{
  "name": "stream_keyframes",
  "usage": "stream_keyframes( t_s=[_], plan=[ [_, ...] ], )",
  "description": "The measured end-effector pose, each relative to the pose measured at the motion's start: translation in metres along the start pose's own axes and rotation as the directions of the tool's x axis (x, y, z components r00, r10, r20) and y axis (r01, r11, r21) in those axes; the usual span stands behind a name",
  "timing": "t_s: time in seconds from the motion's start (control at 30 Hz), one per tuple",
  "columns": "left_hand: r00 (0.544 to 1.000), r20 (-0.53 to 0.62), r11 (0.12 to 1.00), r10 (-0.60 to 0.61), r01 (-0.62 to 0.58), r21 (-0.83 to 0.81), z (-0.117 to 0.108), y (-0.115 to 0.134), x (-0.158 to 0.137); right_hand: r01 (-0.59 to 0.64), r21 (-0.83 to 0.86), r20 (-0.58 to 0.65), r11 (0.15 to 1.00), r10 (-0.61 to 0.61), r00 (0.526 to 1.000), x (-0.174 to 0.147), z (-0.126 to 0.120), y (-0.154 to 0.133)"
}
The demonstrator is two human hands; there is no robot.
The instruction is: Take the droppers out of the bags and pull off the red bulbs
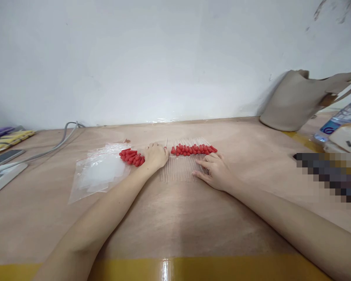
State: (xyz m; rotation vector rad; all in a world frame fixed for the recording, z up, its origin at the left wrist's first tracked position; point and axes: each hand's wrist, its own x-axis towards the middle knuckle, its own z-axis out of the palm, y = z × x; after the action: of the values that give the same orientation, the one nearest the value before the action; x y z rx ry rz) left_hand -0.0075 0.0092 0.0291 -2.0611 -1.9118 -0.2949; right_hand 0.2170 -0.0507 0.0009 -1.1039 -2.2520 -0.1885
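A row of clear thin droppers with red bulbs (193, 150) lies side by side on the brown-covered table, their tubes pointing both toward and away from me. My left hand (156, 155) is palm down at the row's left end, fingers curled together. A bit of red and one thin tube show by its fingertips; what they grip is hidden. At the right end, my right hand (218, 171) rests with thumb and forefinger apart, touching the tubes. A separate heap of red bulbs (131, 157) lies left of my left hand, partly on clear zip bags (101, 169).
A grey cable (51, 149) runs to a white power strip (8, 177) at left, near a phone (8, 159) and yellow packets (10, 141). A beige bag (292, 101) and a plastic bottle (339, 119) stand at right. Yellow tape (140, 269) lines the front edge.
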Motion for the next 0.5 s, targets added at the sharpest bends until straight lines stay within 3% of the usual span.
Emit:
stream_keyframes(
  t_s=[0.17, 0.27, 0.37, 0.5],
  plan=[
    [0.996, -0.084, 1.0, 0.013, -0.014, -0.011, -0.009, -0.002, -0.009, 0.012, -0.012, 0.02, 1.0, -0.012, 1.0, 0.0, -0.003, -0.001],
    [0.981, -0.163, 0.991, 0.11, -0.121, -0.058, -0.015, -0.005, -0.024, 0.012, 0.008, -0.036, 1.0, -0.012, 0.999, -0.002, -0.003, -0.002],
    [0.925, -0.257, 0.943, 0.279, -0.315, -0.108, -0.019, -0.011, -0.047, -0.045, 0.052, -0.206, 0.998, 0.054, 0.977, -0.003, -0.002, -0.002],
    [0.832, -0.329, 0.871, 0.447, -0.488, -0.05, -0.022, -0.023, -0.074, -0.079, 0.088, -0.408, 0.993, 0.109, 0.906, -0.003, -0.004, -0.002]
  ],
)
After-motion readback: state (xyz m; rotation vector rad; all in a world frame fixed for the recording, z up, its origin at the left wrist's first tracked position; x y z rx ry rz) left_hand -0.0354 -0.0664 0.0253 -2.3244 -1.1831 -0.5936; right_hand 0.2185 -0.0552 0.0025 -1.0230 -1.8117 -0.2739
